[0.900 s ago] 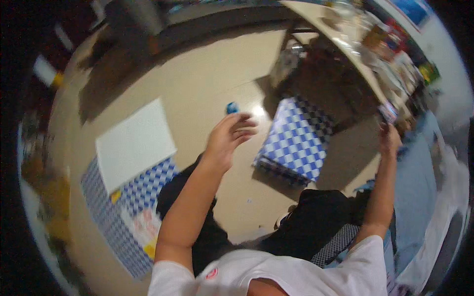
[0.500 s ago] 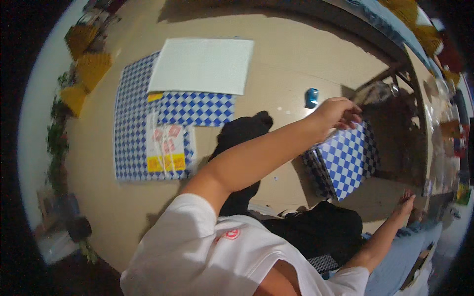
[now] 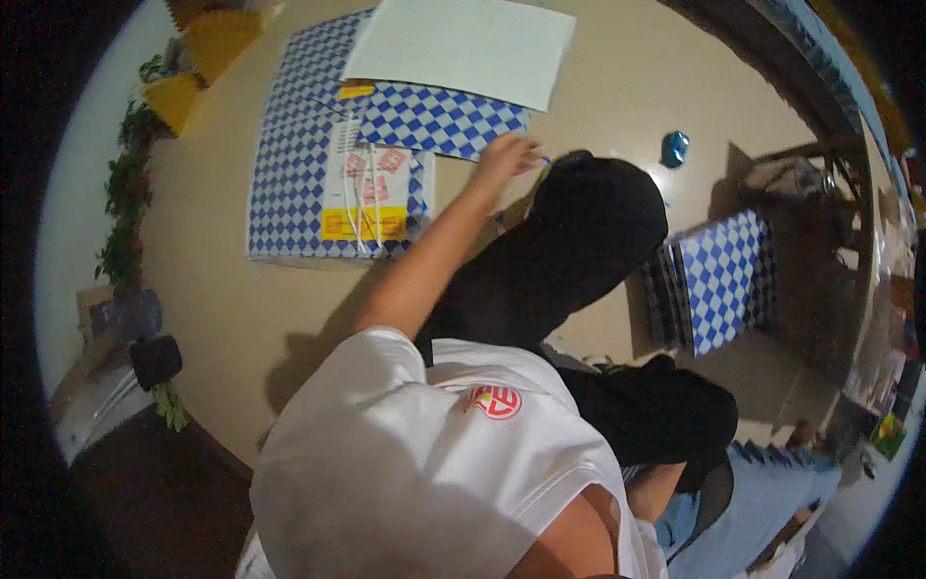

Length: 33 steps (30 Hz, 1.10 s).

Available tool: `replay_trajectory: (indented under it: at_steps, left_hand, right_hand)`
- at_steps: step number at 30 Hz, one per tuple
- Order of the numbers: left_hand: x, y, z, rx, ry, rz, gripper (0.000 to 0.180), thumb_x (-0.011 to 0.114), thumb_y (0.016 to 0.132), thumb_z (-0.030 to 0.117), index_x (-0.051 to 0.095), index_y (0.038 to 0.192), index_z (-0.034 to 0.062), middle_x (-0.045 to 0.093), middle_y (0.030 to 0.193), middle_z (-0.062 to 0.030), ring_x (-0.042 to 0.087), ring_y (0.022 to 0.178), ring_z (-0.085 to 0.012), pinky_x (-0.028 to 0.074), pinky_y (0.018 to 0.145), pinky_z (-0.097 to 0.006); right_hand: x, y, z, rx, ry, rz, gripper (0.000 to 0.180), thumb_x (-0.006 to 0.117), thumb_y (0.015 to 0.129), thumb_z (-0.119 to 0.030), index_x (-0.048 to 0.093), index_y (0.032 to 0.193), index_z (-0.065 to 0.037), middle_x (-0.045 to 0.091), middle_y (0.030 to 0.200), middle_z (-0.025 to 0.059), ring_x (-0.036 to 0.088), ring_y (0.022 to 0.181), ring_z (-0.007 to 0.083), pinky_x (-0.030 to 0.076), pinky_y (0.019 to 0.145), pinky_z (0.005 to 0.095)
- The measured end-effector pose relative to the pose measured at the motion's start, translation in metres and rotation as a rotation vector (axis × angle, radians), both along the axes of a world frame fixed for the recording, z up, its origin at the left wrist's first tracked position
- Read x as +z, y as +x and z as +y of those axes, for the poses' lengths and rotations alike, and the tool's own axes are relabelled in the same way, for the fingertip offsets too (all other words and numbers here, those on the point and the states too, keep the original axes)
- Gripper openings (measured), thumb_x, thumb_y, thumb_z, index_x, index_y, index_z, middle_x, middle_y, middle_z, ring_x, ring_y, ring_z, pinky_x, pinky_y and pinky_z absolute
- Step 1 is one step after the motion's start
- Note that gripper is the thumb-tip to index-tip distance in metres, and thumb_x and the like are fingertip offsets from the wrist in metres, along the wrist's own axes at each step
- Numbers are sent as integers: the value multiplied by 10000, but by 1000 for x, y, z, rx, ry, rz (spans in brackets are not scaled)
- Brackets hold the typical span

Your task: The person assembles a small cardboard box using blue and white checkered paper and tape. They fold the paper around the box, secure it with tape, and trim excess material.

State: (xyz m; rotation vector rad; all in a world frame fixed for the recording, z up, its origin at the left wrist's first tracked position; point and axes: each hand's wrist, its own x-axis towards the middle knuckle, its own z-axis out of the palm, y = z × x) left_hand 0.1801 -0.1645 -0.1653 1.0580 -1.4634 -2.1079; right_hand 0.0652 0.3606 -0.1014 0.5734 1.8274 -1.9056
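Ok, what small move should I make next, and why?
Perhaps pinch the flat blue-and-white checkered piece by its right end with your bare left hand: it's at that end, grip unclear, and the white rectangular sheet overlaps the far side.

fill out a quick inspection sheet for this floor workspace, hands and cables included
surface: beige floor, shiny
things: white sheet partly over a blue-and-white checked sheet; checked pack with a label beside it; checked pile at right
clutter: small blue object on the floor, kind unclear
left hand: hand at the checked sheet's lower right edge; too blurred to tell whether it grips
right hand: out of sight; only part of the forearm shows
cables: nothing seen
surroundings: leafy plant at far left, blue cloth at lower right
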Motion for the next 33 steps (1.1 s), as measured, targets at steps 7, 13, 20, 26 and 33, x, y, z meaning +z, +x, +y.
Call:
replay_trajectory:
  at_steps: [7,13,20,26,33]
  left_hand:
    - [-176,170,5,-89,165,-554,226,589,907,226,674,940,19,682,859,-121,670,730,-236,510,612,-358]
    - [-295,267,-6,-647,-429,-961,200,573,860,139,677,877,-31,670,772,-167,651,648,-289,511,625,-428]
    - [-305,255,27,-138,-139,-852,313,529,886,149,692,1081,-33,712,981,-241,709,862,-367,547,735,-447]
    - [-321,178,46,-360,64,-879,356,534,904,192,666,1179,10,675,1167,-250,661,1051,-404,513,886,-481]
    - [-366,237,29,-186,11,-827,383,547,889,213,668,1208,38,649,1210,-282,607,1151,-443,483,973,-453]
  right_hand:
    - [28,12,7,-61,47,116,334,669,956,-299,627,1172,-49,676,986,69,621,830,198,506,798,330]
    - [46,12,7,-68,67,170,309,655,963,-300,632,1143,-49,674,964,66,619,815,196,504,788,328]
    - [66,25,13,-82,111,193,286,639,973,-301,638,1109,-50,671,937,62,616,797,193,501,776,326]
    - [95,54,20,-141,201,247,271,625,980,-302,643,1080,-51,669,915,59,614,782,190,499,767,324]
    - [70,38,-1,-18,146,129,261,609,989,-303,649,1046,-52,666,889,55,612,765,187,497,755,322]
